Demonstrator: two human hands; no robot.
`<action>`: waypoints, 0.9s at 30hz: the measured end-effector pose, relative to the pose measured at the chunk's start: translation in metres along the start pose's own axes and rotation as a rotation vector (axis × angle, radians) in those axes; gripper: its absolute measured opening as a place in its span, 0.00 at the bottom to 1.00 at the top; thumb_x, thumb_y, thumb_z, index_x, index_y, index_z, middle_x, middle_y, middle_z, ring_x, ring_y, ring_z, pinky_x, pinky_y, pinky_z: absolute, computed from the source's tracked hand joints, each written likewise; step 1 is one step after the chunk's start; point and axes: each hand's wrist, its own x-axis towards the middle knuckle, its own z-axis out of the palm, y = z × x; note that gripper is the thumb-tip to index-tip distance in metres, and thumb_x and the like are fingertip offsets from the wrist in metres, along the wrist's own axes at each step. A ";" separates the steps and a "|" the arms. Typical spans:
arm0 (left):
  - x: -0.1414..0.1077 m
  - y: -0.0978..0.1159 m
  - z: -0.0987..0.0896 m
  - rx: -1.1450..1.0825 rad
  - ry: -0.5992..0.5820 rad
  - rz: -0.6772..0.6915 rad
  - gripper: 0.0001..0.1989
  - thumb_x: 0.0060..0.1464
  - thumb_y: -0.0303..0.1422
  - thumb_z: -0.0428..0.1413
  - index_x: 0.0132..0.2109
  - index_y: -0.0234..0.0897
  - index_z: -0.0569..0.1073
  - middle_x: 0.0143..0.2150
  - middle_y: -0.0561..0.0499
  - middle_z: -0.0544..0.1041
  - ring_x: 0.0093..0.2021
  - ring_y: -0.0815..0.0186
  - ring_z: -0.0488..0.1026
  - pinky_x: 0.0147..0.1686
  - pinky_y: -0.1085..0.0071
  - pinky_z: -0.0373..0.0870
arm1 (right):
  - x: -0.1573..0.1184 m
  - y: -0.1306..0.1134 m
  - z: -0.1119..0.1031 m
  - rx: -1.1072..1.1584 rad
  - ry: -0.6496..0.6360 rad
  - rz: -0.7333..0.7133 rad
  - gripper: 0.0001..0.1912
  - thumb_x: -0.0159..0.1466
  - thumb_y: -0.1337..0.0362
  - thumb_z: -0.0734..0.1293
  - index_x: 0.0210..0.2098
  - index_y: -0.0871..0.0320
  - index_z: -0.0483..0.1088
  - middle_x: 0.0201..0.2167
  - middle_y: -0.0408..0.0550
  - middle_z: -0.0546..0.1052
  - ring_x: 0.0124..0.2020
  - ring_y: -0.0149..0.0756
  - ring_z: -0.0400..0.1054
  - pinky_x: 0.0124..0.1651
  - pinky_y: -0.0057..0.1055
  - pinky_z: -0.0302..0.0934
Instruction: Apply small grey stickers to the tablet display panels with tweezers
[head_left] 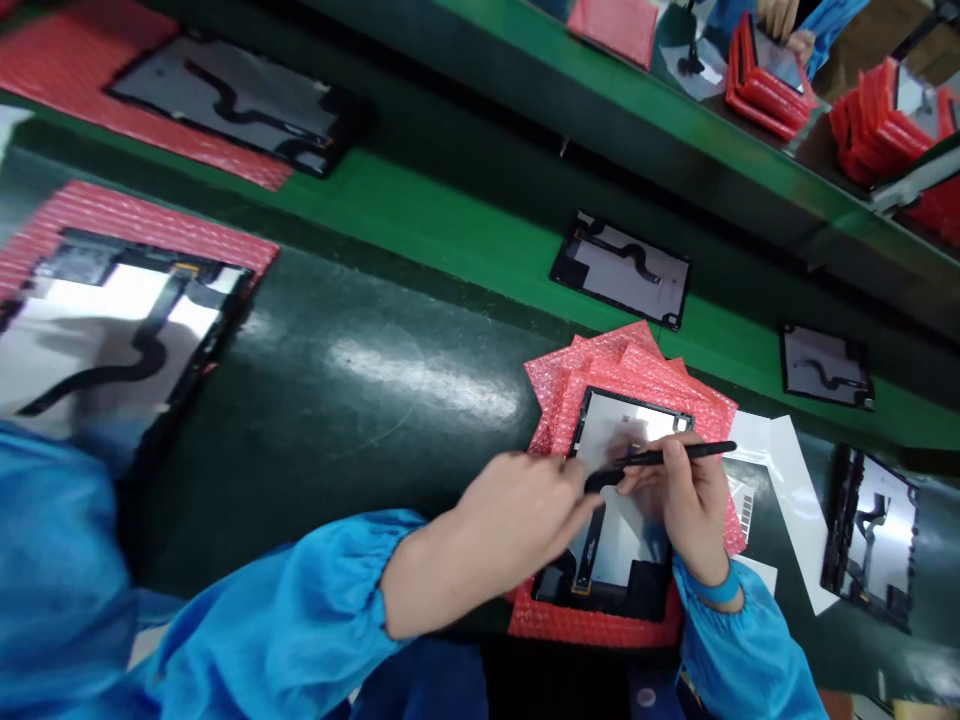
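Note:
A display panel (619, 540) lies back side up in front of me, with a black frame and a silvery middle. My left hand (525, 505) reaches in from the left, fingers closed at the panel's black flex cable (592, 545), seemingly pinching its upper bend; the fingertips are partly hidden. In my right hand (690, 495) is a slim black pen-like tool (705, 450), gripped between thumb and fingers over the panel's upper right. Its working tip points left towards the cable. Beneath the panel are stacked red bubble-wrap sheets (600, 628), fanned out at the top.
Another panel (75, 330) on red bubble wrap is at the left, beside a blue sleeve. More panels stand along the green ledge (450, 240) and at the right (874, 535). White sheets (799, 510) lie right of the stack. Across the shelf, another person's hands (780, 20) are at work.

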 end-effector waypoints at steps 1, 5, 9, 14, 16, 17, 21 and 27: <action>-0.001 -0.005 -0.002 0.047 -0.011 -0.073 0.15 0.70 0.43 0.49 0.41 0.40 0.73 0.33 0.42 0.81 0.30 0.50 0.81 0.32 0.56 0.72 | -0.003 0.002 -0.006 0.002 0.006 -0.006 0.18 0.72 0.45 0.69 0.38 0.54 0.73 0.25 0.45 0.83 0.21 0.39 0.79 0.25 0.33 0.76; -0.004 -0.023 0.004 -0.022 -0.028 -0.238 0.11 0.73 0.38 0.44 0.44 0.41 0.68 0.34 0.47 0.80 0.33 0.52 0.80 0.33 0.60 0.66 | -0.012 0.025 -0.021 0.045 0.020 -0.030 0.17 0.74 0.48 0.68 0.40 0.55 0.73 0.26 0.45 0.84 0.22 0.38 0.80 0.28 0.33 0.75; -0.004 -0.019 0.012 -0.184 0.107 -0.197 0.12 0.73 0.36 0.41 0.39 0.43 0.63 0.34 0.50 0.74 0.35 0.58 0.75 0.37 0.61 0.64 | -0.014 0.039 -0.018 0.143 0.044 -0.108 0.14 0.76 0.50 0.67 0.41 0.54 0.72 0.26 0.43 0.83 0.24 0.38 0.80 0.31 0.34 0.75; -0.004 0.005 0.018 -0.438 0.235 -0.113 0.10 0.73 0.37 0.44 0.39 0.44 0.61 0.34 0.53 0.70 0.33 0.63 0.68 0.37 0.63 0.66 | -0.013 0.038 -0.010 0.265 0.123 -0.157 0.16 0.74 0.47 0.67 0.39 0.53 0.71 0.22 0.41 0.81 0.19 0.41 0.78 0.27 0.39 0.76; -0.001 0.011 0.024 -0.550 0.275 -0.111 0.04 0.71 0.37 0.48 0.45 0.44 0.61 0.36 0.54 0.69 0.34 0.64 0.69 0.37 0.65 0.68 | -0.012 0.037 -0.011 0.309 0.175 -0.171 0.18 0.74 0.45 0.66 0.39 0.53 0.70 0.20 0.41 0.80 0.18 0.41 0.77 0.26 0.38 0.76; 0.002 0.014 0.026 -0.590 0.308 -0.099 0.04 0.69 0.36 0.50 0.48 0.45 0.61 0.37 0.54 0.69 0.35 0.64 0.69 0.38 0.65 0.69 | -0.012 0.035 -0.014 0.333 0.196 -0.176 0.18 0.74 0.45 0.66 0.39 0.53 0.70 0.20 0.41 0.80 0.18 0.42 0.77 0.26 0.38 0.76; 0.053 0.017 0.019 -0.675 0.436 0.010 0.14 0.65 0.33 0.53 0.55 0.45 0.61 0.45 0.50 0.71 0.42 0.64 0.73 0.44 0.64 0.72 | -0.028 0.010 -0.047 0.458 0.256 -0.208 0.14 0.72 0.50 0.68 0.36 0.53 0.72 0.24 0.43 0.81 0.16 0.38 0.75 0.20 0.32 0.70; 0.230 0.020 -0.017 -0.734 0.448 0.054 0.30 0.62 0.26 0.53 0.68 0.38 0.55 0.41 0.48 0.77 0.35 0.63 0.74 0.41 0.62 0.75 | -0.098 -0.045 -0.111 0.221 -0.159 -0.136 0.22 0.71 0.39 0.61 0.33 0.41 0.77 0.09 0.40 0.63 0.09 0.41 0.61 0.12 0.36 0.59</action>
